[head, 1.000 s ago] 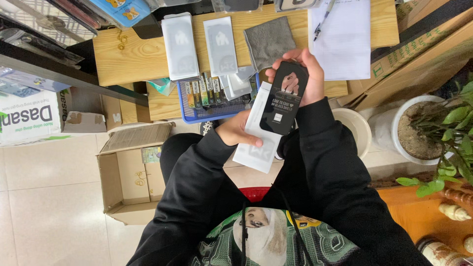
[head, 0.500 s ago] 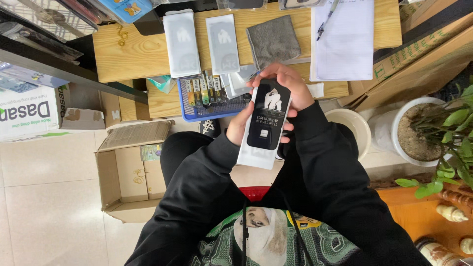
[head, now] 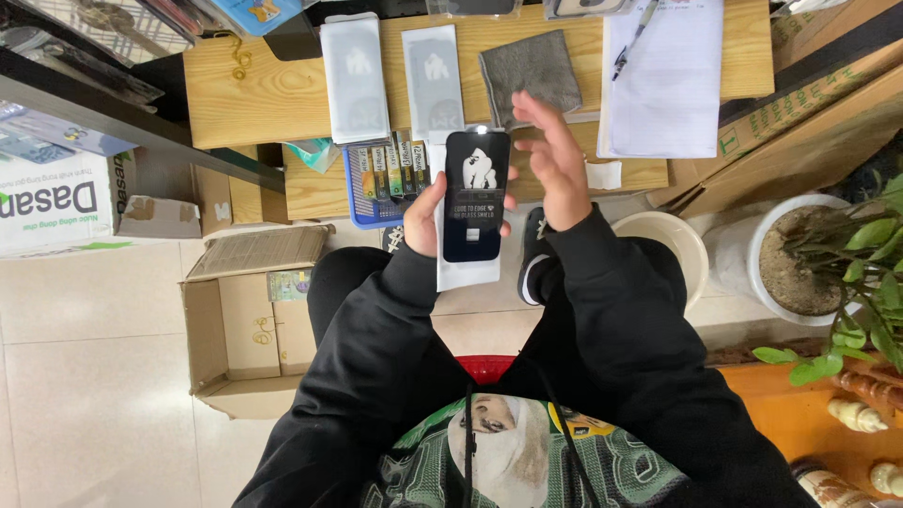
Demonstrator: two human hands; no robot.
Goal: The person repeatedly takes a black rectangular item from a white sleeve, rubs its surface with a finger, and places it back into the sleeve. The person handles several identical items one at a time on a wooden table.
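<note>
My left hand (head: 425, 218) holds a black screen-protector sheet (head: 475, 193) upright, with a white flat sleeve (head: 467, 275) behind it, in front of my chest. My right hand (head: 553, 162) hovers just right of the sheet, fingers spread, holding nothing. Both are above the near edge of a low wooden table (head: 282, 99). On the table lie two white protector packets (head: 354, 80) (head: 433, 80) and a grey cloth (head: 530, 73). Black sleeves cover both arms.
White paper with a pen (head: 658, 75) lies on the table's right. A blue tray of small boxes (head: 386, 179) sits on a lower shelf. An open cardboard box (head: 246, 325) stands on the floor at left, a beige bowl (head: 670, 246) and potted plant (head: 809, 254) at right.
The right hand let go of the black sheet and opened, moving to the right. The left hand now holds the sheet and sleeve alone, turned flat toward the camera.
</note>
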